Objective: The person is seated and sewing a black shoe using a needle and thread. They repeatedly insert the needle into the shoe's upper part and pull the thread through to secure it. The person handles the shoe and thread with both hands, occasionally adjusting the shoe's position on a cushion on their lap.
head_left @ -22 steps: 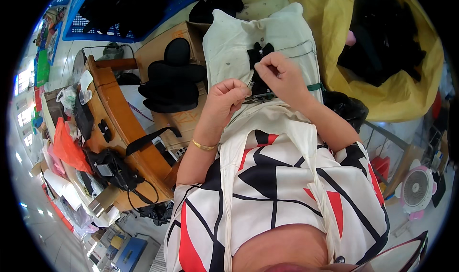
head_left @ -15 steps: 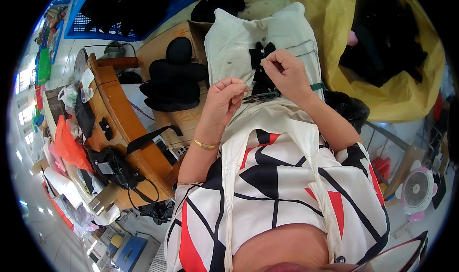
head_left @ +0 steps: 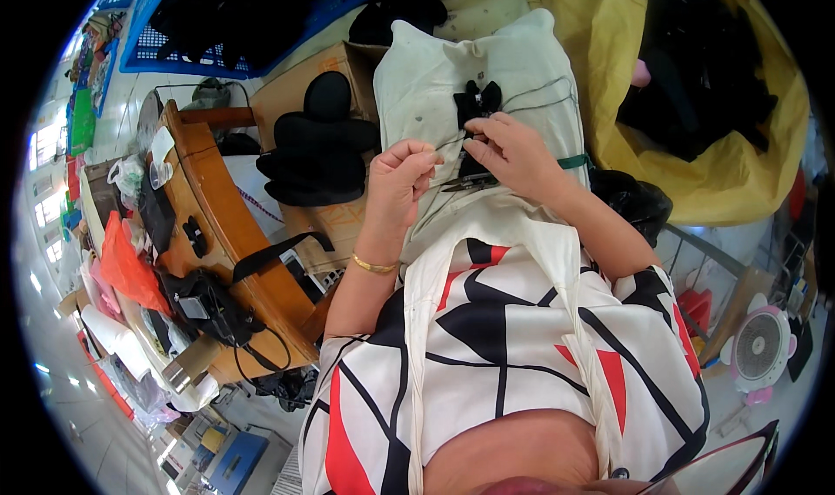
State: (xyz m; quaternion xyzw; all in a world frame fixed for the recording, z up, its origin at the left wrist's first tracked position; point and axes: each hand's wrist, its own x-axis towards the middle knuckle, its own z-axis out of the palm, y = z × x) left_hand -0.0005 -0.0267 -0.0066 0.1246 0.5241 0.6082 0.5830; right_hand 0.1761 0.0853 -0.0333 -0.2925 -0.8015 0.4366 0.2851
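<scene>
My left hand (head_left: 403,180) is closed in a pinch, thumb against forefinger, on a thin dark thread (head_left: 449,144). The thread runs towards the fingertips of my right hand (head_left: 519,154), which are curled over a small black fabric piece (head_left: 477,102); what they hold is too small to make out. That piece lies on a white cloth-covered cushion (head_left: 426,77) in front of me, its upper end gathered like a bow. Just below my right fingers, a pair of small dark snips (head_left: 468,183) rests on the cushion. Dark strands (head_left: 544,90) loop across the cushion's right side.
Left of the cushion, black padded pieces (head_left: 317,138) are stacked by a cardboard box (head_left: 352,69). Beyond stands a wooden table (head_left: 213,190) with a black bag (head_left: 209,304). A blue crate (head_left: 174,56) sits far left; a yellow sack (head_left: 600,25) of black pieces, far right.
My right hand has moved slightly down and its fingers have reached out lower over the black piece, uncovering more of its top. My left hand stays nearly in place, still pinching.
</scene>
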